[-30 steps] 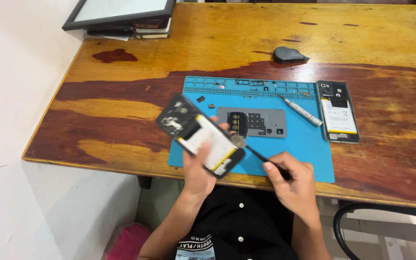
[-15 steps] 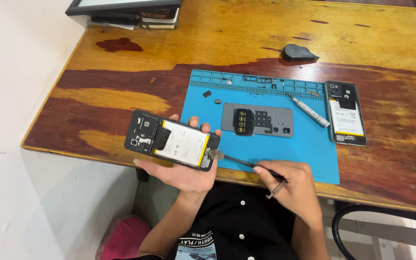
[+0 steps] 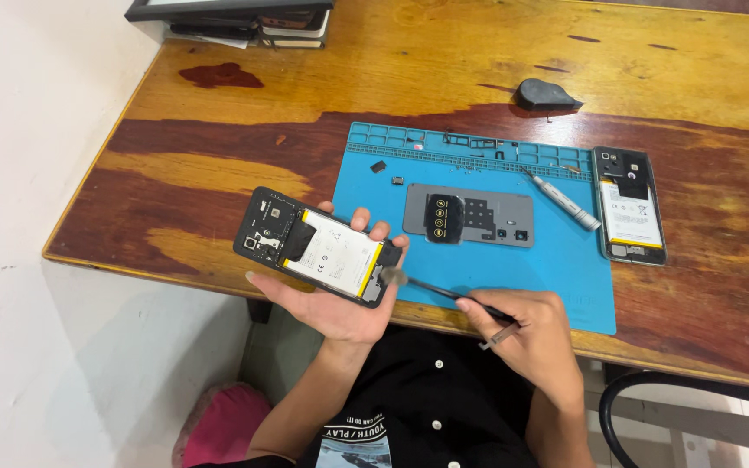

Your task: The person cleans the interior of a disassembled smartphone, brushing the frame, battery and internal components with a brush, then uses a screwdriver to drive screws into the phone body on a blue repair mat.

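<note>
1. Black opened phone (image 3: 315, 246), back cover off and white battery showing, lies cradled in the left hand (image 3: 340, 299) just off the worktop's near edge; that grip wraps its underside.
2. Right hand (image 3: 526, 334) pinches a thin brush (image 3: 444, 291), its tip touching the phone's right end.
3. Blue repair mat (image 3: 565, 286) sits along the near edge of the worktop (image 3: 218, 173), carrying a grey back cover (image 3: 470, 215) and a screwdriver (image 3: 563, 200).
4. Second opened phone (image 3: 627, 205) lies just right of the mat.

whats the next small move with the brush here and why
Probably sweep the brush across the lower end of the opened phone. Its tip already sits at that edge, the right hand grips the handle, and the left hand cradles the phone open side up above the table edge.
</note>
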`<state>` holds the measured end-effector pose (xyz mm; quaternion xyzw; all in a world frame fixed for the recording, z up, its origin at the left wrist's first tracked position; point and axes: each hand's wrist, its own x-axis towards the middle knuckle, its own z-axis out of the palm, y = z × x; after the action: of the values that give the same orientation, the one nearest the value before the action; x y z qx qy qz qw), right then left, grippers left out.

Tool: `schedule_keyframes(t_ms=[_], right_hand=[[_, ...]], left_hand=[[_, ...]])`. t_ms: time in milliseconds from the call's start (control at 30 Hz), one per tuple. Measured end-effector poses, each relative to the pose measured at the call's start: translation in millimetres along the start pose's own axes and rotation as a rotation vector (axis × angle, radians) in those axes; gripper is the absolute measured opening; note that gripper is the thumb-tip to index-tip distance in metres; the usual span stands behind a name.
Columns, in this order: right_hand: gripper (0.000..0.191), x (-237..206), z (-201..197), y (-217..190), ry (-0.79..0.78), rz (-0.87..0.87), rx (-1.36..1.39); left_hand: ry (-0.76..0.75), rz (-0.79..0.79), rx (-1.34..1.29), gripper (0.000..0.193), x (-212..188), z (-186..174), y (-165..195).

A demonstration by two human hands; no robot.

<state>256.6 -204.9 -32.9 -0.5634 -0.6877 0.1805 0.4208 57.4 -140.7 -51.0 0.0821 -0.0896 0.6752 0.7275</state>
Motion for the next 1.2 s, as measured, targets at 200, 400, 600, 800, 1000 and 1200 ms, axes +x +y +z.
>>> schedule_keyframes(t_ms=[200, 400, 600, 800, 1000, 1200], right_hand=[[0.020, 2, -4, 1, -0.135, -0.069, -0.072], [0.021, 2, -4, 2, -0.131, -0.126, -0.099], [0.022, 2, -4, 4, -0.154, -0.126, -0.094], [0.022, 2, -5, 6, -0.160, -0.160, -0.089], [0.022, 1, -4, 7, -0.160, -0.125, -0.091], [0.022, 0, -5, 7, -0.141, -0.157, -0.052]], left_hand=[[-0.098, -0.018, 0.026, 0.099, 1, -1, -1], [-0.168, 0.018, 0.117, 0.093, -2, -2, -6], [-0.151, -0.001, 0.102, 0.093, -1, -1, -7], [-0.138, -0.010, 0.125, 0.094, -2, -1, -7], [-0.164, 0.034, 0.232, 0.095, -5, -8, -10], [-0.179, 0.003, 0.349, 0.102, -6, -17, -12]])
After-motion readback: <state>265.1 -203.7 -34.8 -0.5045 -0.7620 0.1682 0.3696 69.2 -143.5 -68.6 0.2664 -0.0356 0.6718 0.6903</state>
